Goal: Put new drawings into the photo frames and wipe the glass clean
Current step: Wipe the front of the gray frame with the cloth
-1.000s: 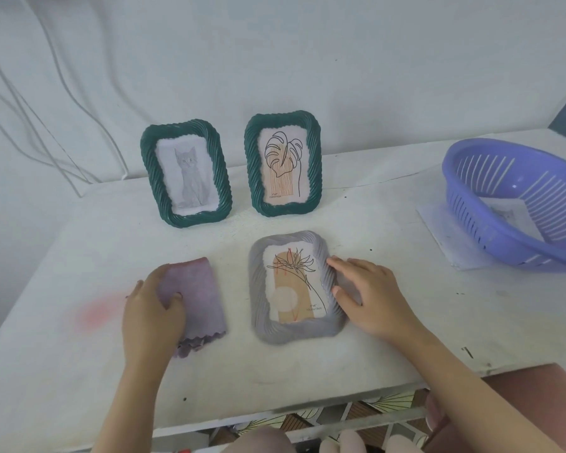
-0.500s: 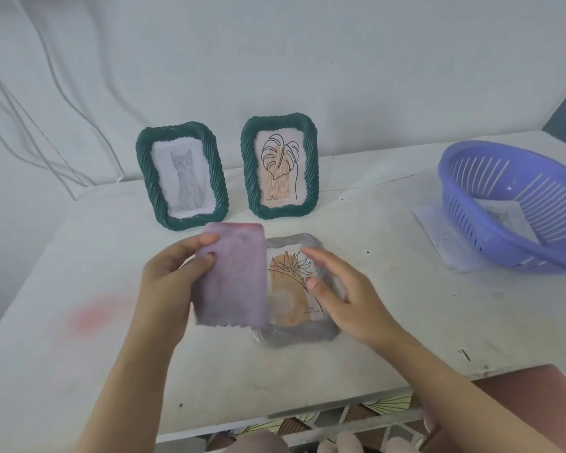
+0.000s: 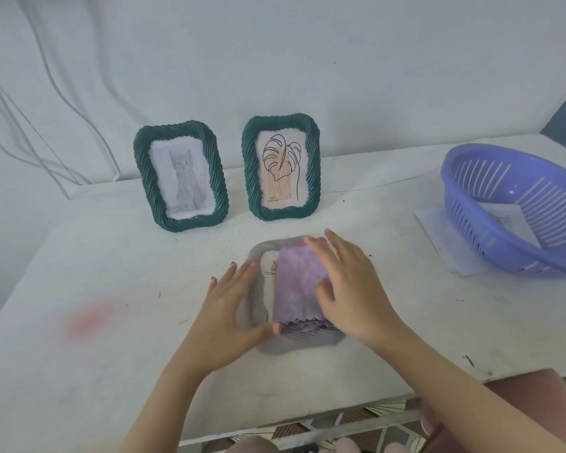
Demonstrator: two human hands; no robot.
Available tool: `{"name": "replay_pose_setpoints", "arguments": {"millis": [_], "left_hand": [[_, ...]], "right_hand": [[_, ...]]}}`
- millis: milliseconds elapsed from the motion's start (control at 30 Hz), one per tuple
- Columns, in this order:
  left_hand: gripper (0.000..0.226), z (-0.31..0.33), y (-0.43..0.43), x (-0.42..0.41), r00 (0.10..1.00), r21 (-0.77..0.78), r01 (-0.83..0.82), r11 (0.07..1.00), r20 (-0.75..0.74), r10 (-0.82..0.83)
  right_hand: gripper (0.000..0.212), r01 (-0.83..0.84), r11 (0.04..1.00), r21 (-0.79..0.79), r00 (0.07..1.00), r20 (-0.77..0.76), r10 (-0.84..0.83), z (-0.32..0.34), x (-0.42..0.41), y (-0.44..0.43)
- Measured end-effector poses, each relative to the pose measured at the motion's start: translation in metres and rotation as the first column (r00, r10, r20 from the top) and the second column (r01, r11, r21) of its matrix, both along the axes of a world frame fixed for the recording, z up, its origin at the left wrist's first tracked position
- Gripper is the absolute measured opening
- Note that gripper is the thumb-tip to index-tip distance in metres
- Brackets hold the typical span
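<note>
cloth (image 3: 296, 282) on grey frame (image 3: 298, 343) | under right grip (image 3: 350, 286) | left grip (image 3: 229, 308): frame edge

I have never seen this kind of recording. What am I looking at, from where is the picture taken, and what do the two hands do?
No machine: a person works with bare hands, and a camera worn on the head looks down at them. On the white table lies a grey photo frame. The right hand presses a purple cloth onto its glass; the left hand rests against the frame's left edge. Behind stand the cat frame and the leaf frame, both green. A purple basket sits at the right.
</note>
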State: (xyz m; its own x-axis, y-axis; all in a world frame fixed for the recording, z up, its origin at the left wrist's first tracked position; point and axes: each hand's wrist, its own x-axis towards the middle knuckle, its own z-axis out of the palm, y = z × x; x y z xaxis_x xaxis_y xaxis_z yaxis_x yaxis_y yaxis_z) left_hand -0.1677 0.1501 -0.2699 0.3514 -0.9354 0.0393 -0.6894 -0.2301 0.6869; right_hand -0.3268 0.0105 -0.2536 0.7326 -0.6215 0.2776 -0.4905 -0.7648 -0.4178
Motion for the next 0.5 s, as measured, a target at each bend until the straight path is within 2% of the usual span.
{"name": "replay_pose_setpoints", "arguments": {"millis": [67, 133, 233, 367, 433, 500], "left_hand": [[0.116, -0.010, 0.004, 0.002, 0.997, 0.043, 0.039, 0.998, 0.072, -0.042], [0.120, -0.015, 0.005, 0.003, 0.990, 0.052, 0.045, 0.998, 0.134, -0.051], [0.119, -0.015, 0.005, 0.003, 0.986, 0.070, 0.049, 0.996, 0.154, -0.060], [0.110, -0.012, 0.005, 0.003, 0.985, 0.099, 0.078, 0.992, 0.146, -0.093], [0.111, -0.011, 0.005, 0.003, 0.982, 0.105, 0.077, 0.991, 0.162, -0.094], [0.112, -0.011, 0.004, 0.003, 0.983, 0.106, 0.072, 0.992, 0.163, -0.088]], "right_hand": [[0.058, -0.040, 0.998, 0.042, 0.999, -0.029, 0.042, -0.004, 0.004, 0.007], [0.074, -0.064, 0.991, 0.122, 0.981, -0.175, 0.085, -0.011, 0.010, 0.016], [0.089, -0.022, 0.995, 0.101, 0.951, -0.304, 0.052, -0.020, 0.017, 0.019], [0.075, -0.023, 0.998, 0.066, 0.969, -0.244, 0.038, -0.023, 0.032, 0.005], [0.057, -0.058, 0.996, 0.070, 0.974, -0.213, 0.072, -0.020, 0.038, -0.002], [0.049, -0.129, 0.986, 0.107, 0.972, -0.183, 0.147, -0.019, 0.038, -0.005]]}}
